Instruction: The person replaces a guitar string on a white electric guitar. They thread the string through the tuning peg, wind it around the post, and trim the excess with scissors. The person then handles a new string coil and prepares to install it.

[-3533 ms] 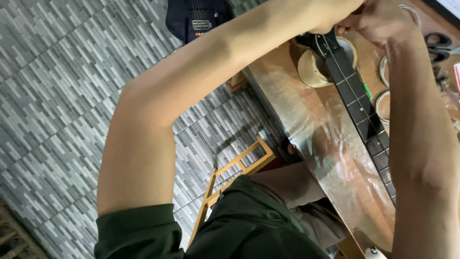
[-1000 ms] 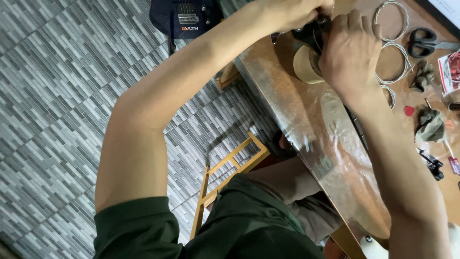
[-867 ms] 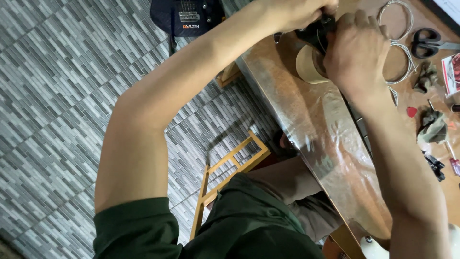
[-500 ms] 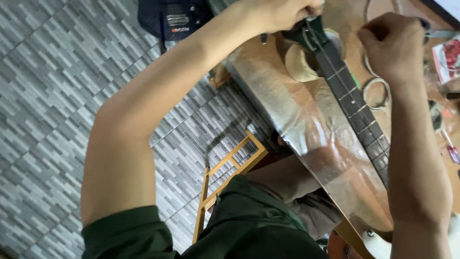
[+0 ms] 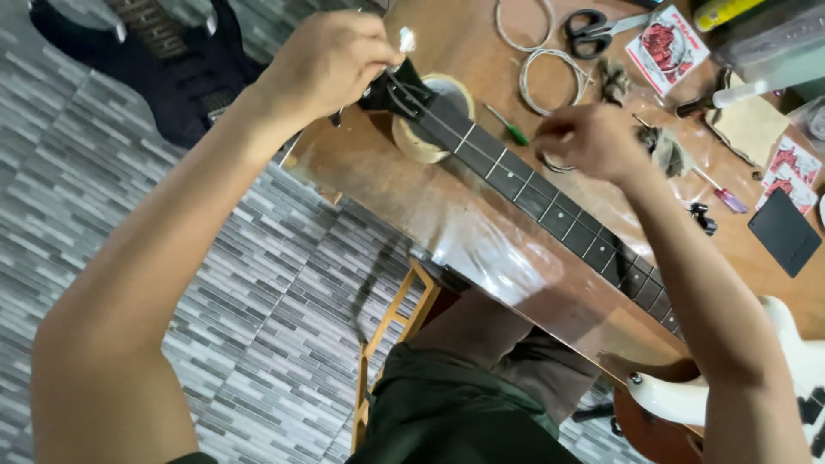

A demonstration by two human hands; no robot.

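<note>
Both forearms are bare from the upper arm down, with no watch, ring or glove on the left hand (image 5: 331, 64) or the right hand (image 5: 589, 142). A dark green short-sleeved shirt (image 5: 455, 412) covers the torso (its cloth loosely creased), above brownish-grey shorts (image 5: 541, 378).

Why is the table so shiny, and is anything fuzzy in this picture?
In the head view, light bounces off the clear plastic sheet over the brown wooden table, making a pale glare patch. The right hand looks a little smeared by motion, while the left hand at the dark guitar neck is sharper. The picture is tilted, so the grey tiled floor slants.
</note>
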